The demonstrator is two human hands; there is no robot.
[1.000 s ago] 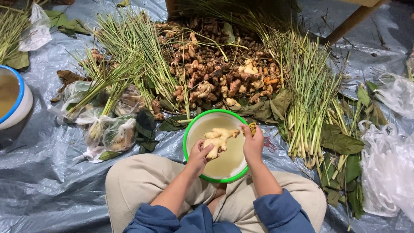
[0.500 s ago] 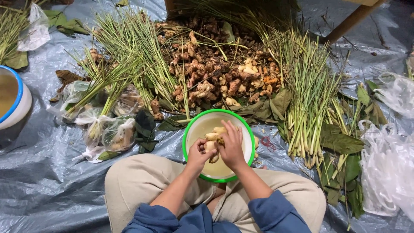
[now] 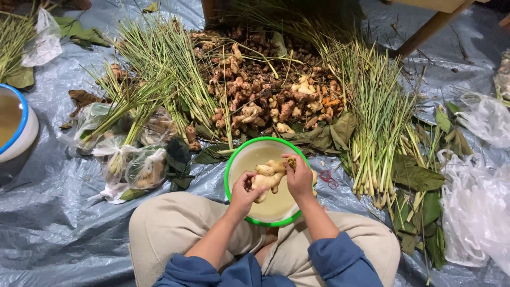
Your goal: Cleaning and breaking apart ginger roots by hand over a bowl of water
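Observation:
I sit cross-legged on a grey plastic sheet. Between my knees stands a green-rimmed white basin of cloudy water. Over it, my left hand grips the lower end of a pale, washed ginger root. My right hand holds the same root from the right, with the thumb and fingertips at its upper end. Both hands are just above the water.
A heap of muddy ginger roots lies beyond the basin, flanked by lemongrass bundles. Tied clear bags sit at left, loose plastic bags at right. A blue-rimmed basin is far left. A small red rubber band lies right of the basin.
My right hand moved from the basin's right rim to the middle and closed on the ginger root. The left hand stayed on the root, which now sits higher between both hands.

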